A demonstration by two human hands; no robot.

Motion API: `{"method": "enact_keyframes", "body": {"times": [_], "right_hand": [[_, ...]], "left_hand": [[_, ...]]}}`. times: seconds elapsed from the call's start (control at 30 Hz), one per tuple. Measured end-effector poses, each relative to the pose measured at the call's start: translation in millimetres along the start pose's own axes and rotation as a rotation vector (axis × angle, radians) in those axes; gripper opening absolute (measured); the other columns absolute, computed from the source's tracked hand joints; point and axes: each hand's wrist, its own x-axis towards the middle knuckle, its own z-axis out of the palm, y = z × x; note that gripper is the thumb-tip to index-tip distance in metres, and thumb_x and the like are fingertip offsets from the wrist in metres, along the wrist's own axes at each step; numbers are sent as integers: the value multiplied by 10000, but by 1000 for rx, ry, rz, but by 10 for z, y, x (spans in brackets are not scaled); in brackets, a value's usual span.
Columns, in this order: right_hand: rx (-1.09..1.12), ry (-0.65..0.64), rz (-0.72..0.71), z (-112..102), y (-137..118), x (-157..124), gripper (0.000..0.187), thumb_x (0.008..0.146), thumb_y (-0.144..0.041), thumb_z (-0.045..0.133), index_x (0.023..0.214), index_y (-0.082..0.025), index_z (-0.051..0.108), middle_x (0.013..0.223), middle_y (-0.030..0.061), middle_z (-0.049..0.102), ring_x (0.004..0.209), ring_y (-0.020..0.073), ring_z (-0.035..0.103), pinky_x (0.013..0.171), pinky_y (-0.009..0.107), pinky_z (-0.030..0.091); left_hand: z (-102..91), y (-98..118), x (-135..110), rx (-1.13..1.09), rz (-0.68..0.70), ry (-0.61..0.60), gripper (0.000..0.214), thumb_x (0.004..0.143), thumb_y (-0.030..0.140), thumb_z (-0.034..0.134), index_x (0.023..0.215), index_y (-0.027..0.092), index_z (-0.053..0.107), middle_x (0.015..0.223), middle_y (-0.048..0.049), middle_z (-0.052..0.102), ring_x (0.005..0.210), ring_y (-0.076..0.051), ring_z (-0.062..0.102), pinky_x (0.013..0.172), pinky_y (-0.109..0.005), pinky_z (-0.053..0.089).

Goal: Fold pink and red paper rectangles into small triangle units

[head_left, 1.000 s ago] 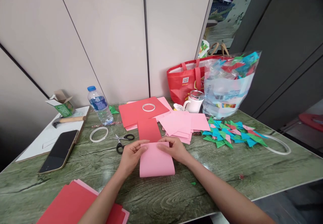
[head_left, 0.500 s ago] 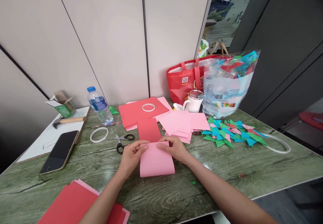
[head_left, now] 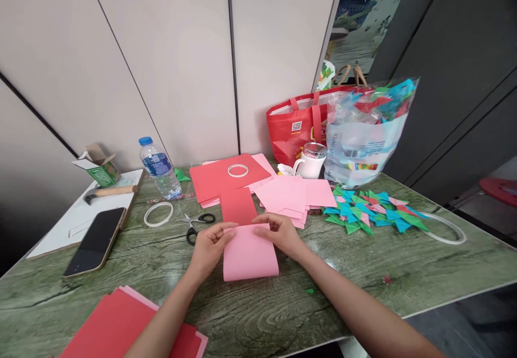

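A sheet of pink paper (head_left: 250, 255) is bent over on itself, its rounded bend towards me and not creased flat. My left hand (head_left: 212, 245) pinches its far left corner between thumb and fingers. At the far right corner, my right hand (head_left: 278, 234) grips the same sheet in a similar pinch. Just beyond the hands lies a red paper rectangle (head_left: 238, 206), partly covered by them. Black-handled scissors (head_left: 196, 224) rest beside my left hand with their blades slightly apart. Several pink paper pieces (head_left: 283, 194) are spread beyond my right hand.
Left are a phone (head_left: 96, 242), a hammer (head_left: 113, 190), a water bottle (head_left: 159, 169) and a tape roll (head_left: 159, 214). Red sheets (head_left: 109, 325) lie under my left forearm. Right are folded paper pieces (head_left: 367, 212), a white mug (head_left: 312, 161) and a plastic bag (head_left: 363, 148).
Hardly anything differs. Both hands keep hold of the pink paper's far edge, and the right fingers have shifted slightly.
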Motion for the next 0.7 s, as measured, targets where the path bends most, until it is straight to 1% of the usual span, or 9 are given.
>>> {"method": "enact_keyframes", "body": {"times": [0.07, 0.23, 0.4, 0.47, 0.57, 0.7], "right_hand": [[-3, 5, -11, -4, 8, 5, 256, 648, -378, 670, 814, -184, 675, 778, 33, 668, 617, 138, 558, 518, 239, 416], [-94, 57, -72, -5, 21, 10, 239, 645, -380, 671, 792, -193, 700, 747, 40, 685, 630, 155, 552, 539, 259, 415], [-73, 86, -46, 7, 46, 11, 235, 627, -386, 685, 759, -193, 706, 647, 28, 663, 539, 132, 504, 480, 244, 375], [-68, 80, -37, 10, 45, 12, 236, 627, -384, 685, 759, -190, 702, 643, 26, 657, 539, 131, 505, 479, 242, 375], [-54, 26, -34, 2, 16, 11, 234, 647, -382, 666, 771, -185, 686, 711, 32, 666, 608, 146, 541, 523, 249, 407], [-46, -107, 5, -32, -45, 8, 233, 687, -376, 630, 777, -163, 665, 752, 33, 651, 636, 134, 545, 538, 233, 406]], "left_hand": [[-7, -9, 6, 3, 3, 3, 285, 648, 352, 661, 824, 129, 679, 647, -32, 652, 529, -107, 511, 474, -190, 372], [-11, -20, 13, 4, 17, -10, 292, 655, 348, 658, 839, 122, 671, 659, -36, 643, 542, -105, 506, 480, -188, 366], [-7, -26, 15, 1, 12, -15, 290, 643, 353, 666, 825, 127, 669, 613, -21, 622, 514, -99, 485, 470, -186, 347], [-5, -28, 13, -4, 10, -13, 285, 643, 356, 666, 821, 133, 669, 607, -18, 622, 511, -102, 485, 470, -187, 344], [-3, -27, 8, -5, 2, -15, 280, 641, 358, 665, 815, 139, 671, 627, -25, 633, 520, -112, 493, 464, -190, 341], [-1, -24, 10, 7, -8, -60, 277, 640, 358, 662, 805, 136, 674, 620, -28, 634, 510, -110, 486, 452, -186, 336]]}}
